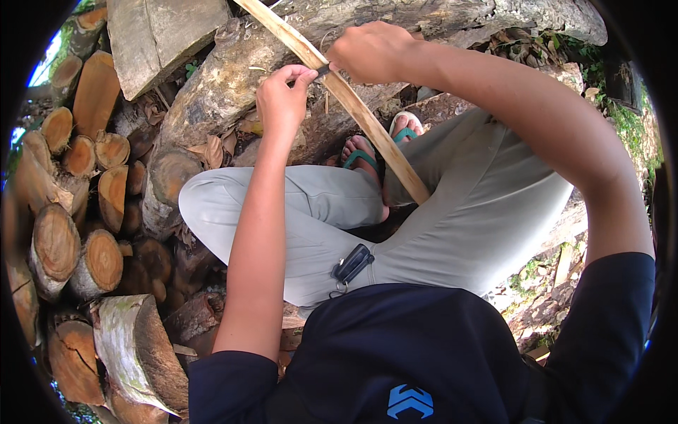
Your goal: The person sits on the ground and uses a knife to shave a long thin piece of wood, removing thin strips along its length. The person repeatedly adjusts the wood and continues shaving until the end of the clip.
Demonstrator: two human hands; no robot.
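Note:
A long, pale strip of wood (369,126) slants from the top of the view down to between my thighs. Across its upper part lies a short dark blade (323,70). My left hand (281,97) pinches the blade's left end between thumb and fingers. At the strip's right edge, my right hand (371,53) is closed in a fist against the blade's other end; its fingers hide whatever handle may be there. Thin curled shavings (325,40) hang beside the strip near my right hand.
A thick log (212,92) lies crosswise beyond my feet, with a flat wooden slab (162,39) at its upper left. Cut logs (55,242) are piled at left. My sandalled feet (361,152) rest below the strip. A black key fob (352,263) hangs at my waist.

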